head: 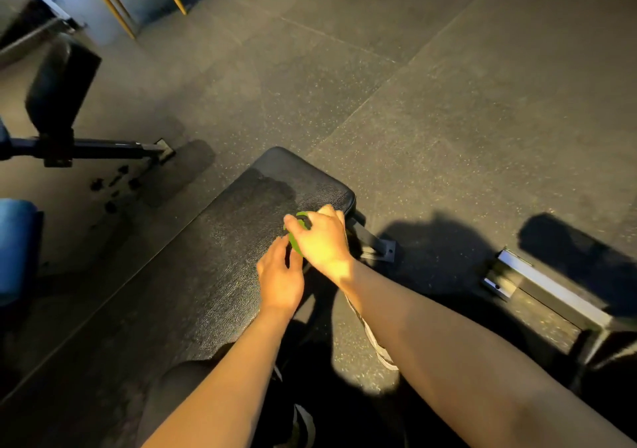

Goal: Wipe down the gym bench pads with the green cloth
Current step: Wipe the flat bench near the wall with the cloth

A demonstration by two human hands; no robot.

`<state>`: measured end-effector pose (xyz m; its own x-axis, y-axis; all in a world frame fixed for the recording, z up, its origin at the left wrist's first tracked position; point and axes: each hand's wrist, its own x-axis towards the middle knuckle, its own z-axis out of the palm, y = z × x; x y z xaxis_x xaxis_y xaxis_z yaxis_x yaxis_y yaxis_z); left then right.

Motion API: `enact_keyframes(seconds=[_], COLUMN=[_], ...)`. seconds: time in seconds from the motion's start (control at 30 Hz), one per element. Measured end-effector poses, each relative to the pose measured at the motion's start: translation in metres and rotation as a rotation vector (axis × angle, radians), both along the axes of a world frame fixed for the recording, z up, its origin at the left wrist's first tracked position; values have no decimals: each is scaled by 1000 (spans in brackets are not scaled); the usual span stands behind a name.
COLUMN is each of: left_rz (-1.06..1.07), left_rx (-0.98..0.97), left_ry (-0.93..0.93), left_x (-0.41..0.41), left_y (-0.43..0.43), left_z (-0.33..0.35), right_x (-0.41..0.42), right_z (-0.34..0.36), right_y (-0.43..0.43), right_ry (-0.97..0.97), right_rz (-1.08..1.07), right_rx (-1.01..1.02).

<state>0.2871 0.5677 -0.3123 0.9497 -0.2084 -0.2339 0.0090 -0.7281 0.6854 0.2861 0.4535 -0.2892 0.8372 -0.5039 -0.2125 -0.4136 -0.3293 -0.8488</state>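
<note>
A long black bench pad (pixel 213 240) runs diagonally from the lower left to the centre, with a darker damp patch near its far end. The green cloth (pixel 295 240) is bunched small over the pad's right edge, mostly hidden. My right hand (pixel 319 240) is closed over the cloth from above. My left hand (pixel 280 277) sits just below and left of it, fingers curled toward the cloth and touching its lower edge; whether it grips the cloth I cannot tell.
The bench's metal foot (pixel 382 249) juts out right of my hands. Another frame base (pixel 537 287) lies on the speckled rubber floor at the right. A padded roller on a dark bar (pixel 60 89) stands at the left, a blue pad (pixel 15 247) below it.
</note>
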Motion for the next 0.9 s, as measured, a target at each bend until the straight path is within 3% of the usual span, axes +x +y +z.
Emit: enact_keyframes(seconds=[0.23,0.37,0.53,0.7,0.77,0.9], left_rz=[-10,-76,-142,-179,-182,-167], left_rx=[110,237,423,467,472,475], left_ry=[-120,-73,68,109,116,112], left_x=[32,49,47,49,48,50], left_y=[2,-18,-31,-31,-31,-34], left_z=[-9,-13,-25,-25,-23,-20], right_x=[13,38,74,84,75,63], right_z=[-42,-45,-47,-46,-46,-46], right_y=[0,-22,-95,-93,-84,-34], right_ry=[-21,-60,156,225,158,-31], right_rz=[441,514,204,-2,73,486], right_rx=[-578,-763,-796,-684,-748,-759])
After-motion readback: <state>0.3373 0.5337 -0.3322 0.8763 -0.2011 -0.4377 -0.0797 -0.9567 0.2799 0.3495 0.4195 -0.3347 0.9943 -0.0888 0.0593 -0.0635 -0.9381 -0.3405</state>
